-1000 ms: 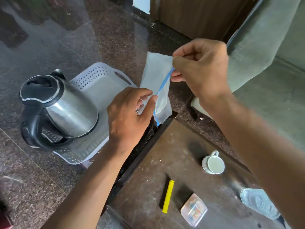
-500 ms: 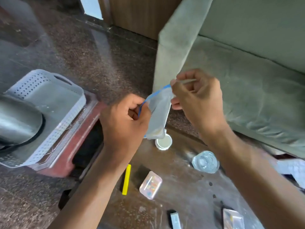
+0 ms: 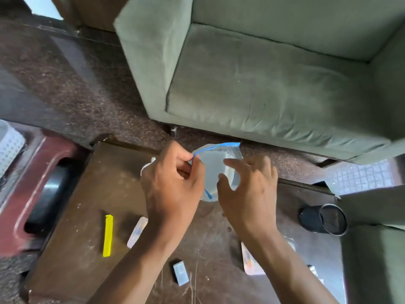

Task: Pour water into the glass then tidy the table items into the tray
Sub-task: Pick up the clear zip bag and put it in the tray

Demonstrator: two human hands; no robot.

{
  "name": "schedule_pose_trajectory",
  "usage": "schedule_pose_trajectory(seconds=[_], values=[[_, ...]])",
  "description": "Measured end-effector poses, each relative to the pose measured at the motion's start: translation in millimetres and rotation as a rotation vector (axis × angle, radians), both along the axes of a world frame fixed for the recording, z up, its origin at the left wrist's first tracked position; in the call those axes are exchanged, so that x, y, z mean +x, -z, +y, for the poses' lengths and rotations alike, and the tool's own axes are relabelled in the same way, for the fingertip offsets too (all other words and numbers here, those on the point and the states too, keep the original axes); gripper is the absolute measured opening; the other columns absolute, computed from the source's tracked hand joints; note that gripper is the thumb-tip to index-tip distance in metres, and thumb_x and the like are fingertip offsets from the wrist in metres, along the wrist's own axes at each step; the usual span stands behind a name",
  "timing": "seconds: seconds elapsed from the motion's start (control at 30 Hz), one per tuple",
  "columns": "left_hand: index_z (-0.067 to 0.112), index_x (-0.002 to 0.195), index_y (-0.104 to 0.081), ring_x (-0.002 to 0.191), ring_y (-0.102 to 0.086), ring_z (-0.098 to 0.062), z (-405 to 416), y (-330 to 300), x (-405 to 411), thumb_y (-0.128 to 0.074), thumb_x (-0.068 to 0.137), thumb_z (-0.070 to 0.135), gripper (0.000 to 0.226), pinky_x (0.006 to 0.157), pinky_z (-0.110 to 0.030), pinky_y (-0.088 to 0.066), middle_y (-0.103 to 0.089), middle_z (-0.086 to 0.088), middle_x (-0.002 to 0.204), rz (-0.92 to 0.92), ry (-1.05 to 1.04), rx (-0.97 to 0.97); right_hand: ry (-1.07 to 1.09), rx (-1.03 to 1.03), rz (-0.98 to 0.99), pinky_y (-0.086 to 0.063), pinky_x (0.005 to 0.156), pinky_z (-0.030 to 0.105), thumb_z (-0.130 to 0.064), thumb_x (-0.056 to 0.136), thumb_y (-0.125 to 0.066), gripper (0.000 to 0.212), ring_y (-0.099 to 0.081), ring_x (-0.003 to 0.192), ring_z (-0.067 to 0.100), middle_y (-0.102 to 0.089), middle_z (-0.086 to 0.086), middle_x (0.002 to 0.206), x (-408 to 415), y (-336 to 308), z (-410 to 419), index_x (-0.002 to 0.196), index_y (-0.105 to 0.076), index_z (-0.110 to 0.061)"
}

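Note:
Over the brown table (image 3: 83, 194) I hold a clear zip bag (image 3: 213, 170) with a blue seal strip. My left hand (image 3: 173, 185) pinches the blue edge at the bag's left side. My right hand (image 3: 247, 189) is spread against the bag's right side, fingers apart, gripping nothing. A white cup (image 3: 145, 166) peeks out behind my left hand. The glass is hidden from view. Only a corner of the white perforated tray (image 3: 8, 145) shows at the far left edge.
On the table lie a yellow clip (image 3: 108, 235), a small clear box (image 3: 137, 232), a grey-and-black block (image 3: 180, 274), another flat box (image 3: 252, 263) and a black mesh holder (image 3: 323, 219) on its side. A green sofa (image 3: 263, 84) stands behind; a red stool (image 3: 32, 189) is left.
The view swung right, away from the tray and kettle. The bag came down over the table. My right hand let go of the bag's edge and spread its fingers.

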State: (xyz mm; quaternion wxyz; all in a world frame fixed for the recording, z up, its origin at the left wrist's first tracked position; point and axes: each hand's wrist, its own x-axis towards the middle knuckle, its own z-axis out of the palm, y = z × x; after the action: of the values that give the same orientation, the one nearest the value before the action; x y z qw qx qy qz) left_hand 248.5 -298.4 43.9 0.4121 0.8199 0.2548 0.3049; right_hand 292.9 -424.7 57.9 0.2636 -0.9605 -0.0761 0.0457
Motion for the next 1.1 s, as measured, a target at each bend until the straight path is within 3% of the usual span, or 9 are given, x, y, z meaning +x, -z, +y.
schedule_pose_trajectory(seconds=[0.17,0.3,0.43,0.57,0.63,0.73,0.93,1.0,1.1], values=[[0.018,0.083,-0.056,0.056,-0.069,-0.007,-39,3,10,-0.071,0.096,0.029,0.022,0.055,-0.039,-0.057,-0.063,0.015,0.063,-0.054,0.070,-0.114,0.188,0.107,0.062,-0.037,0.101,0.024,-0.031,0.086,-0.078,0.049,-0.045,0.124,0.018,-0.056,0.005,0.133,17,14,-42,0.133,-0.070,-0.036],[0.028,0.085,-0.053,0.057,-0.075,-0.023,-67,1,21,-0.069,0.096,0.037,0.022,0.053,-0.052,-0.061,-0.068,0.003,0.066,-0.088,0.140,-0.307,0.293,0.357,0.192,-0.051,0.070,0.032,-0.024,0.082,-0.076,0.031,-0.065,0.078,0.013,-0.073,-0.008,0.085,24,15,-59,0.111,-0.071,-0.034],[0.030,0.088,-0.054,0.056,-0.075,-0.017,-86,4,24,-0.072,0.097,0.032,0.020,0.051,-0.051,-0.062,-0.070,0.003,0.070,-0.063,0.248,-0.367,0.387,0.636,0.326,-0.049,0.061,0.034,-0.006,0.081,-0.078,0.037,-0.053,0.056,0.009,-0.061,-0.016,0.059,31,18,-73,0.107,-0.071,-0.031],[0.025,0.087,-0.062,0.058,-0.070,-0.013,-90,14,22,-0.073,0.093,0.043,0.022,0.052,-0.032,-0.060,-0.071,0.003,0.073,-0.037,0.326,-0.391,0.459,0.698,0.363,-0.056,0.064,0.040,0.007,0.080,-0.073,0.065,-0.062,0.063,0.018,-0.076,0.003,0.082,37,24,-85,0.129,-0.068,-0.034],[0.027,0.082,-0.063,0.060,-0.070,-0.017,-85,22,23,-0.070,0.093,0.052,0.028,0.053,-0.036,-0.059,-0.071,0.002,0.071,-0.010,0.282,-0.427,0.454,0.707,0.362,-0.058,0.069,0.045,0.010,0.079,-0.069,0.068,-0.063,0.068,0.027,-0.078,0.020,0.096,40,25,-91,0.135,-0.067,-0.029],[0.025,0.084,-0.067,0.076,-0.075,-0.027,-75,40,29,-0.060,0.096,0.059,0.036,0.069,-0.057,-0.063,-0.075,0.000,0.079,0.066,0.128,-0.487,0.406,0.730,0.362,-0.056,0.076,0.047,0.011,0.080,-0.066,0.069,-0.060,0.078,0.027,-0.069,0.037,0.111,43,22,-100,0.136,-0.067,-0.029],[0.022,0.129,-0.069,0.130,-0.067,-0.023,-70,75,44,-0.059,0.108,0.039,0.028,0.119,-0.052,-0.051,-0.072,-0.001,0.135,0.360,0.013,-0.849,0.271,0.943,0.393,-0.060,0.078,0.041,0.021,0.084,-0.062,0.064,-0.077,0.088,0.029,-0.082,0.010,0.105,41,5,-112,0.133,-0.067,-0.019],[0.019,0.139,-0.068,0.125,-0.069,-0.020,-72,78,50,-0.050,0.115,0.039,0.036,0.112,-0.042,-0.054,-0.072,-0.004,0.140,0.475,0.027,-1.022,0.208,1.030,0.425,-0.061,0.078,0.041,0.018,0.081,-0.066,0.063,-0.076,0.089,0.034,-0.082,0.015,0.107,41,0,-114,0.136,-0.065,-0.014],[0.021,0.128,-0.075,0.098,-0.074,-0.008,-74,81,56,-0.041,0.116,0.045,0.043,0.078,-0.030,-0.053,-0.082,0.002,0.113,0.542,0.036,-1.181,0.149,1.052,0.464,-0.062,0.079,0.037,0.025,0.088,-0.060,0.061,-0.073,0.091,0.033,-0.081,0.017,0.109,42,-4,-117,0.136,-0.064,-0.012]])
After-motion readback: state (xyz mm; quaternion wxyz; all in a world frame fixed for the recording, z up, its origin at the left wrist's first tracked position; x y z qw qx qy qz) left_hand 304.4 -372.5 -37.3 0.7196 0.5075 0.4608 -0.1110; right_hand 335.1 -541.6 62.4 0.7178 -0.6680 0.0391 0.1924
